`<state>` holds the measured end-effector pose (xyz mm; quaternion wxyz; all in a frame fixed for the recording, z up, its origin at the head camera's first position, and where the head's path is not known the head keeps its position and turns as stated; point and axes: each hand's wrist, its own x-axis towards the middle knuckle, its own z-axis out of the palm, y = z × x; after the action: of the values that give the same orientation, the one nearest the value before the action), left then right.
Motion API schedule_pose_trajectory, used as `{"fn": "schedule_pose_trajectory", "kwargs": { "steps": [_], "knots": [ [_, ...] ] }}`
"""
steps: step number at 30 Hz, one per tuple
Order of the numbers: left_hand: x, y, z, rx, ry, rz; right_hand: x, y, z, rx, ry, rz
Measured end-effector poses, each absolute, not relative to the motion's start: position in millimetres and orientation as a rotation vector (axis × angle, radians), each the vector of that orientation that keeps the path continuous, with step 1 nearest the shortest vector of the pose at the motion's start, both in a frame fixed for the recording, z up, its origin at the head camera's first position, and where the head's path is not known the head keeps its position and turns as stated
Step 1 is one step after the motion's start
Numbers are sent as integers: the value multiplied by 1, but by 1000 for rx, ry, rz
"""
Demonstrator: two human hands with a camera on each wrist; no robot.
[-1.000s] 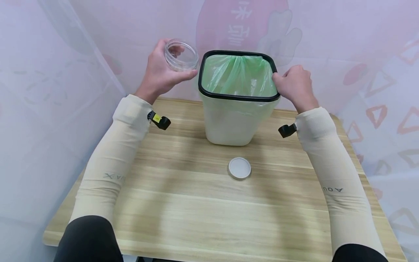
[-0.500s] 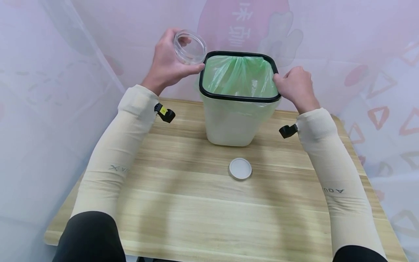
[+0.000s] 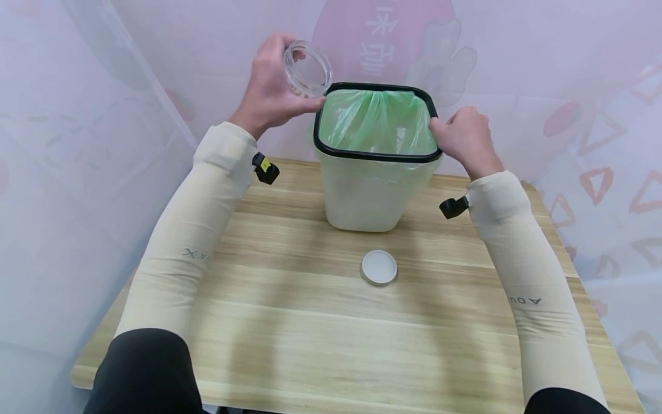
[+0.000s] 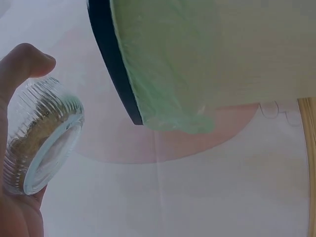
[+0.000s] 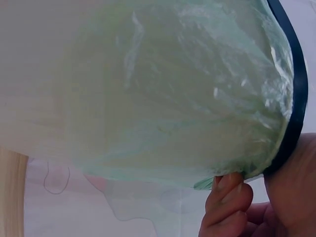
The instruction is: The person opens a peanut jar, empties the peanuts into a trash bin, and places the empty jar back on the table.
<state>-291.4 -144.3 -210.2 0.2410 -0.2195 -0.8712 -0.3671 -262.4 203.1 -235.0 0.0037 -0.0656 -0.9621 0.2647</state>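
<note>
My left hand (image 3: 275, 86) grips a clear glass jar (image 3: 308, 69), tilted, at the upper left of the trash can's rim. In the left wrist view the jar (image 4: 47, 136) shows ribbed sides, and something brownish is visible through the glass. The white trash can (image 3: 369, 192) stands upright, lined with a green plastic bag (image 3: 380, 118) under a black rim (image 3: 380, 156). At the rim's right side my right hand (image 3: 465, 138) holds the edge, thumb on top. From the right wrist view, its curled fingers (image 5: 229, 200) lie below the rim against the bag.
A round white lid (image 3: 379, 267) lies on the wooden table (image 3: 320, 345) in front of the trash can. Printed curtains (image 3: 222, 34) hang behind and at both sides of the table.
My left hand has moved up and to the right with the jar, bringing it to the rim's left corner and tilting it further. The right hand and trash can have stayed in place.
</note>
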Motion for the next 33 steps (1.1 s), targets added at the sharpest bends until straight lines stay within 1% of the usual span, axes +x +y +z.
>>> {"fn": "schedule_pose_trajectory", "kwargs": {
  "steps": [14, 33],
  "knots": [
    [-303, -141, -200, -665, -2452, -679, -264, 202, -238, -200, -3002, 851],
    [-304, -127, -200, -815, -2416, -346, -265, 198, -236, -187, -3000, 845]
  ]
}}
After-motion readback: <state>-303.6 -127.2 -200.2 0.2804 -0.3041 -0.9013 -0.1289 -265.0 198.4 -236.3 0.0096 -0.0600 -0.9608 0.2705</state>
